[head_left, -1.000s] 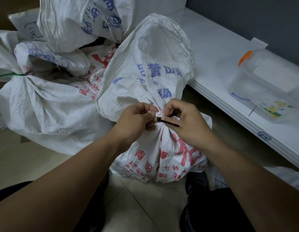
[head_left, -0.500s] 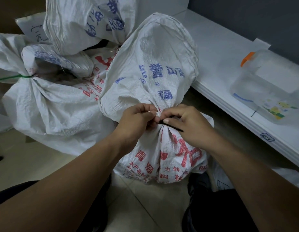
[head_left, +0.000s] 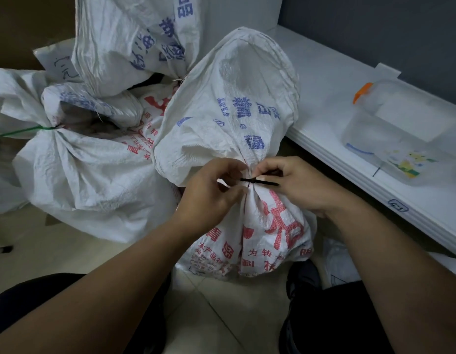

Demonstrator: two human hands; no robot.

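Tightly, right hand (head_left: 298, 186) around black tie (head_left: 262, 182)

Dim frame, underexposed, cool grey cast. Light is soft and diffuse and seems to come from overhead, with no hard-edged shadows. The brightest patch is the white bench (head_left: 324, 85) right of the right hand (head_left: 298, 185), and it isn't clipped. The sack (head_left: 237, 111) beyond both hands reads flat grey-white, with soft shading in its creases. There's deep shadow among the other sacks (head_left: 89, 180) beyond the left hand (head_left: 211, 192). Dark clothing (head_left: 336, 323) below the hands goes to black. The cable tie (head_left: 260, 181) between the hands is crisp against the white. The clear container (head_left: 400, 139) far right of the right hand looks hazy and low contrast. Wide-angle stretch: the bench edge bows and the forearms (head_left: 119, 290) balloon toward the bottom corners. Fine texture is smeared.
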